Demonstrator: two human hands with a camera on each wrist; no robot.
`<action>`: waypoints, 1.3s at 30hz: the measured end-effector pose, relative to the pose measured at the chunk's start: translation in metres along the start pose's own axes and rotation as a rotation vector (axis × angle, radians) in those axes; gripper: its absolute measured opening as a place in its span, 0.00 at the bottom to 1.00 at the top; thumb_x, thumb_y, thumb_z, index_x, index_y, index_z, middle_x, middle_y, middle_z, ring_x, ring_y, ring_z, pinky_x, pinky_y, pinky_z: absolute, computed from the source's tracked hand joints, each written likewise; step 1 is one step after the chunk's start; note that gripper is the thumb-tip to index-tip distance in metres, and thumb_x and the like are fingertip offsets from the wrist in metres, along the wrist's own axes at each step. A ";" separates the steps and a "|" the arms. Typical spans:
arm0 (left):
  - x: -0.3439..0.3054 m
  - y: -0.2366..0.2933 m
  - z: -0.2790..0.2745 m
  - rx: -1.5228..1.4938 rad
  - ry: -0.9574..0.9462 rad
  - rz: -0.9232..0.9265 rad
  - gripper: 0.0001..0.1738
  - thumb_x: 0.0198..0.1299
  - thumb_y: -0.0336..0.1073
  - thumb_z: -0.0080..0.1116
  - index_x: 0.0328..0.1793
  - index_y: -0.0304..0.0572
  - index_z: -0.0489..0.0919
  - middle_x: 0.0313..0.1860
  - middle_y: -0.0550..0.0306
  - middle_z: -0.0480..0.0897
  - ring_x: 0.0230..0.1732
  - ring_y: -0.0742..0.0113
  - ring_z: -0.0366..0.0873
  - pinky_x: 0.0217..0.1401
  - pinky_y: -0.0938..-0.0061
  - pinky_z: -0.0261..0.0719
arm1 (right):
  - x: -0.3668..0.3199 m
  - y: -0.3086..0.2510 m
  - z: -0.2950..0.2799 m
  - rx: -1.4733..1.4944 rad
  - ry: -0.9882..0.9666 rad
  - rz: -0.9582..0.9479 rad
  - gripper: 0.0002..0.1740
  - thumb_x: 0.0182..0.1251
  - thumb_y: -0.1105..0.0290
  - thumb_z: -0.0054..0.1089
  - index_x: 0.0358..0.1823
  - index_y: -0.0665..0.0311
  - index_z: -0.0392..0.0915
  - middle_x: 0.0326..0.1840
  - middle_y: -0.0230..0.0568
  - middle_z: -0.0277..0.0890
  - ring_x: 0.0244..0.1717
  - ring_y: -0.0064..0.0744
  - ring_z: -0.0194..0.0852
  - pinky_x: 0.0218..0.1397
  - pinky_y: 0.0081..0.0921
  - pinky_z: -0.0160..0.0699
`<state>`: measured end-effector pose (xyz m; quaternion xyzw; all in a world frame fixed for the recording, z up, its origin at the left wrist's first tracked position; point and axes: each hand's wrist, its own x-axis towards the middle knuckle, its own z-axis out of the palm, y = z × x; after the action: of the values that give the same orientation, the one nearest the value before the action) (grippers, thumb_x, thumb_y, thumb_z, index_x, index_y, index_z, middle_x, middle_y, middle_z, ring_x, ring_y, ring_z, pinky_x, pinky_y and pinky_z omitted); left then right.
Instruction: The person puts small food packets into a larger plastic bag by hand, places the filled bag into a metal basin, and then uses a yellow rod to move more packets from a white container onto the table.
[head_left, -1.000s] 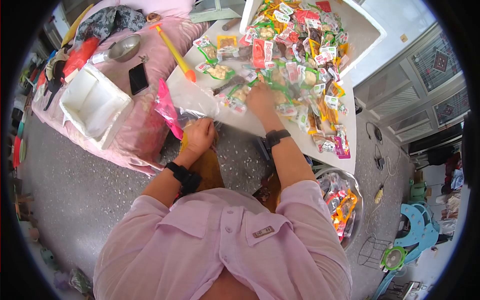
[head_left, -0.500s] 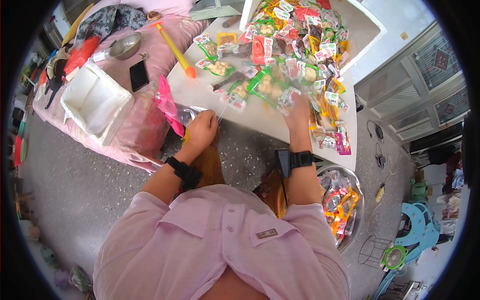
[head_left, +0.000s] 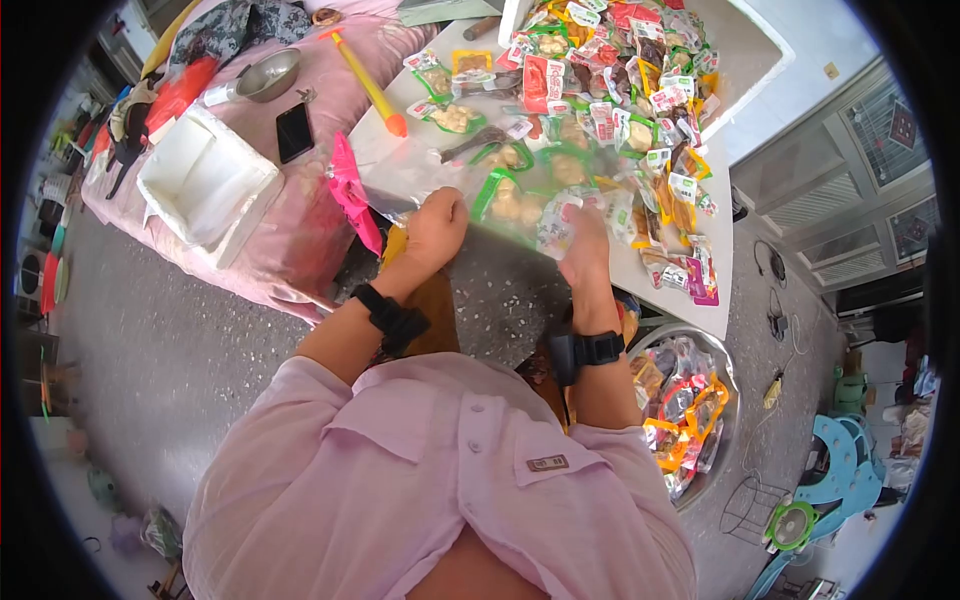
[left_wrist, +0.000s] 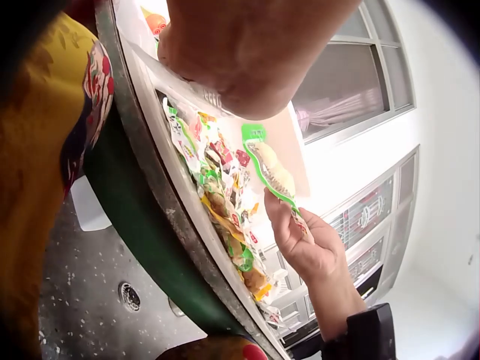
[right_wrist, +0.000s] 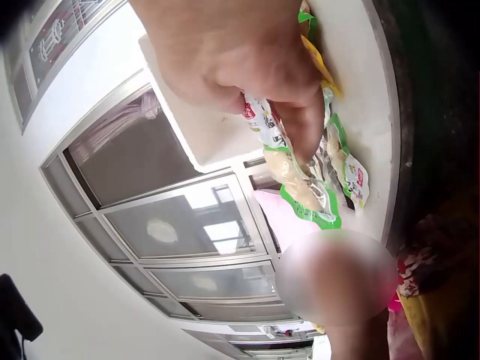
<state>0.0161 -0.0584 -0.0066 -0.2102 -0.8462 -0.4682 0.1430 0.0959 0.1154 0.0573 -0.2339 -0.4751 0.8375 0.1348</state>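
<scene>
Drawn back from the far heap, the right hand (head_left: 585, 250) now sits at the near edge of the white surface (head_left: 625, 275), where half a second ago it lay flat among the packets farther right. Its fingers (right_wrist: 300, 127) pinch a green-rimmed packet (head_left: 553, 222) with pale lumps inside, lifted clear of the surface and held just right of the left hand (head_left: 437, 228). The print on the packet is too small to read. The left hand has hardly shifted: it is curled into a fist round the near edge of a clear bag (head_left: 400, 175) with a pink strip (head_left: 350, 195) down its left side. The bag lies partly on the surface, and whatever hangs below the edge is hidden behind the fist. From the left wrist only the underside of that hand shows, so its fingertips cannot be made out. From the right wrist it is a blurred blob just beyond the packet. The heap of packets (head_left: 610, 110) covers the far half of the surface and is cut off at the top of the head view. A metal basin (head_left: 733, 385) on the floor to the right holds more packets, partly hidden by the sleeve. To the left, a pink-covered bed (head_left: 300, 230) carries a white foam box (head_left: 205, 190) and a dark phone (head_left: 294, 131).
</scene>
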 end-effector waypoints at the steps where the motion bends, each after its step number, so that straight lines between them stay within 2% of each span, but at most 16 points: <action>1: -0.001 0.001 0.001 0.020 -0.002 0.001 0.05 0.50 0.32 0.48 0.33 0.40 0.71 0.30 0.45 0.75 0.33 0.47 0.73 0.35 0.61 0.70 | 0.002 0.006 -0.003 0.013 -0.050 -0.006 0.11 0.57 0.73 0.44 0.43 0.60 0.65 0.34 0.33 0.65 0.33 0.26 0.65 0.31 0.27 0.66; 6: -0.004 0.000 0.006 0.106 -0.077 0.004 0.06 0.50 0.32 0.49 0.32 0.39 0.71 0.29 0.45 0.75 0.32 0.48 0.73 0.33 0.63 0.70 | 0.002 0.012 -0.012 -0.086 -0.105 -0.052 0.12 0.57 0.74 0.43 0.43 0.64 0.66 0.35 0.36 0.68 0.33 0.27 0.69 0.30 0.25 0.68; 10: -0.007 0.005 0.010 0.077 -0.084 0.057 0.06 0.49 0.34 0.47 0.32 0.41 0.69 0.29 0.43 0.73 0.31 0.44 0.72 0.32 0.56 0.68 | 0.005 0.020 -0.018 -0.001 -0.136 -0.010 0.07 0.60 0.76 0.41 0.37 0.70 0.67 0.33 0.42 0.71 0.32 0.30 0.72 0.35 0.27 0.74; 13: -0.011 0.005 0.011 0.144 -0.110 0.117 0.06 0.49 0.34 0.47 0.31 0.40 0.68 0.27 0.44 0.73 0.29 0.44 0.72 0.31 0.56 0.69 | 0.006 0.021 -0.023 -0.093 -0.103 0.041 0.10 0.57 0.75 0.42 0.40 0.69 0.66 0.34 0.40 0.70 0.32 0.30 0.71 0.28 0.23 0.71; 16: -0.014 0.013 0.003 0.242 -0.136 0.192 0.06 0.48 0.33 0.47 0.30 0.40 0.68 0.26 0.46 0.72 0.26 0.45 0.72 0.28 0.57 0.70 | 0.012 0.029 -0.030 -0.028 -0.106 0.027 0.07 0.60 0.76 0.42 0.37 0.70 0.66 0.32 0.41 0.71 0.32 0.31 0.72 0.34 0.27 0.73; 22: -0.014 0.033 -0.006 0.275 -0.175 0.217 0.04 0.49 0.32 0.47 0.28 0.40 0.68 0.24 0.48 0.72 0.26 0.46 0.72 0.27 0.57 0.70 | 0.000 0.041 -0.005 0.117 0.059 -0.068 0.06 0.60 0.75 0.42 0.37 0.68 0.65 0.33 0.40 0.70 0.31 0.30 0.71 0.32 0.27 0.73; 25: -0.013 0.038 -0.007 0.275 -0.184 0.255 0.04 0.48 0.32 0.48 0.29 0.40 0.68 0.24 0.48 0.72 0.25 0.46 0.72 0.26 0.58 0.70 | -0.009 0.053 0.010 0.056 0.058 -0.061 0.06 0.60 0.74 0.42 0.37 0.68 0.65 0.32 0.39 0.69 0.31 0.28 0.70 0.31 0.27 0.72; 28: -0.017 0.035 -0.007 0.282 -0.194 0.289 0.04 0.47 0.32 0.48 0.29 0.41 0.68 0.23 0.49 0.72 0.25 0.47 0.72 0.25 0.59 0.70 | -0.009 0.067 0.009 -0.027 -0.094 0.006 0.07 0.61 0.73 0.43 0.38 0.67 0.65 0.32 0.39 0.69 0.31 0.28 0.70 0.30 0.26 0.72; 29: -0.019 0.037 -0.009 0.291 -0.194 0.300 0.04 0.47 0.32 0.48 0.28 0.41 0.68 0.23 0.49 0.72 0.24 0.48 0.72 0.25 0.59 0.70 | -0.009 0.067 0.010 -0.014 -0.108 0.017 0.07 0.61 0.73 0.42 0.39 0.67 0.65 0.32 0.39 0.69 0.32 0.28 0.70 0.31 0.26 0.72; 32: -0.021 0.043 -0.012 0.287 -0.201 0.324 0.04 0.47 0.32 0.49 0.28 0.42 0.68 0.23 0.50 0.72 0.24 0.49 0.72 0.24 0.60 0.70 | -0.008 0.064 0.017 0.170 0.030 -0.019 0.07 0.59 0.76 0.41 0.38 0.68 0.65 0.33 0.39 0.68 0.33 0.29 0.70 0.32 0.26 0.72; 35: -0.021 0.047 -0.012 0.223 -0.160 0.350 0.03 0.46 0.32 0.48 0.28 0.42 0.69 0.23 0.51 0.72 0.24 0.51 0.72 0.24 0.61 0.71 | -0.007 0.067 0.025 0.270 -0.021 -0.019 0.07 0.59 0.76 0.39 0.39 0.67 0.65 0.36 0.40 0.67 0.35 0.30 0.69 0.34 0.26 0.72; 38: -0.018 0.052 -0.009 0.202 -0.130 0.419 0.04 0.46 0.32 0.48 0.29 0.43 0.71 0.24 0.51 0.73 0.24 0.52 0.73 0.24 0.63 0.71 | 0.000 0.082 0.035 0.308 -0.037 0.099 0.08 0.60 0.74 0.39 0.40 0.68 0.65 0.38 0.40 0.67 0.37 0.31 0.69 0.37 0.28 0.72; 39: -0.018 0.053 -0.008 0.208 -0.126 0.444 0.05 0.46 0.32 0.48 0.30 0.43 0.72 0.24 0.51 0.73 0.24 0.52 0.73 0.24 0.63 0.71 | 0.004 0.084 0.038 0.385 -0.044 0.227 0.09 0.61 0.73 0.39 0.40 0.69 0.66 0.39 0.41 0.67 0.40 0.33 0.69 0.42 0.29 0.72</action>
<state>0.0585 -0.0446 0.0284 -0.4040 -0.8301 -0.3217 0.2102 0.0728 0.0466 0.0007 -0.2373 -0.2799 0.9275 0.0716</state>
